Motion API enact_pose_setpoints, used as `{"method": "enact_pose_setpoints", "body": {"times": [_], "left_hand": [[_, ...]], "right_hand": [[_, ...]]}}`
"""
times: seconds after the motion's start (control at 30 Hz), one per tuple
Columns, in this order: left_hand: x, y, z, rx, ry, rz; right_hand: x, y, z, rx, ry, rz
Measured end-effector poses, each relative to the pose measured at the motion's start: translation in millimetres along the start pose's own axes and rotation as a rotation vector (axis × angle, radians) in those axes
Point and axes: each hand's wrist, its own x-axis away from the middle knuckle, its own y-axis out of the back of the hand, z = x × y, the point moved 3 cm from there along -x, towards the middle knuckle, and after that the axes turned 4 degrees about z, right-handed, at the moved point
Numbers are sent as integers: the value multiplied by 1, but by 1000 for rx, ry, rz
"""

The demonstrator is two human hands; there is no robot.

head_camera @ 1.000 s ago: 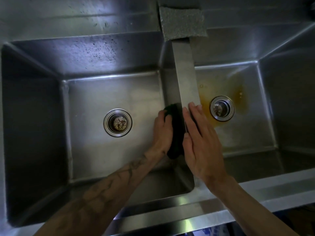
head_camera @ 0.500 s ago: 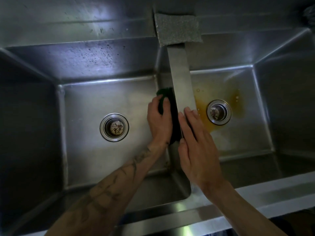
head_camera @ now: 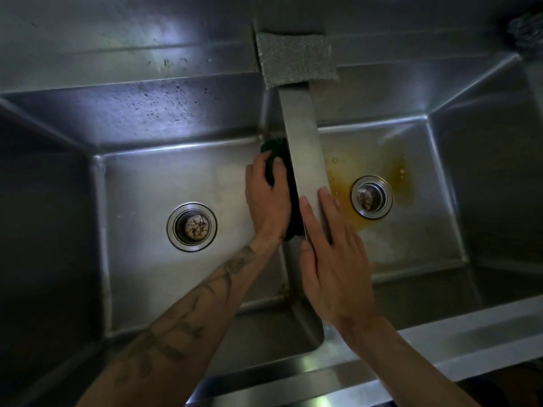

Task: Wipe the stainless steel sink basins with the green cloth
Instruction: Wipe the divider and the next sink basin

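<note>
Pressing the green cloth [head_camera: 274,148] on the wall of the divider [head_camera: 302,136] inside the left basin [head_camera: 152,195], the left hand [head_camera: 266,201] curls its fingers around it, probably to rub this side. The right hand [head_camera: 332,259] lies flat on the divider top, fingers straight and close together, I think for support. A grey sponge [head_camera: 295,58] sits at the divider's far end and would block a wipe there. An orange stain [head_camera: 396,177] surrounds the right drain [head_camera: 371,196].

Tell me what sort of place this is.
Likely a kitchen washing-up area, perhaps commercial: a deep two-basin stainless steel sink, a grey scouring pad at its back, and yellowish residue round the right drain.
</note>
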Motion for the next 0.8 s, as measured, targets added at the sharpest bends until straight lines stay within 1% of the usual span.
{"method": "enact_pose_setpoints", "body": {"times": [0.03, 0.13, 0.17, 0.23, 0.33, 0.4, 0.47, 0.6, 0.67, 0.8], "left_hand": [[0, -2, 5, -19, 20, 15], [6, -8, 30, -88, 207, 119], [9, -7, 35, -99, 227, 131], [7, -4, 27, -81, 175, 116], [-6, 1, 2, -16, 75, 32], [-13, -1, -9, 22, 40, -3], [-17, -4, -4, -10, 59, -1], [-12, -9, 19, -76, 214, 82], [-13, -6, 13, -57, 183, 65], [-24, -1, -10, 58, 47, -27]], "right_hand": [[0, 0, 0, -8, 2, 1], [-1, -1, -3, -26, 0, 0], [0, -2, -3, -27, 3, 0], [-1, -2, -3, -27, -1, 0], [0, -2, -2, -12, -26, 15], [-1, -2, -2, -15, -33, 18], [-1, -3, -3, -23, -23, 16], [-2, -5, -5, -29, 0, -3], [-2, -5, -4, -34, 7, -11], [-2, -6, -5, -24, 22, -31]]}}
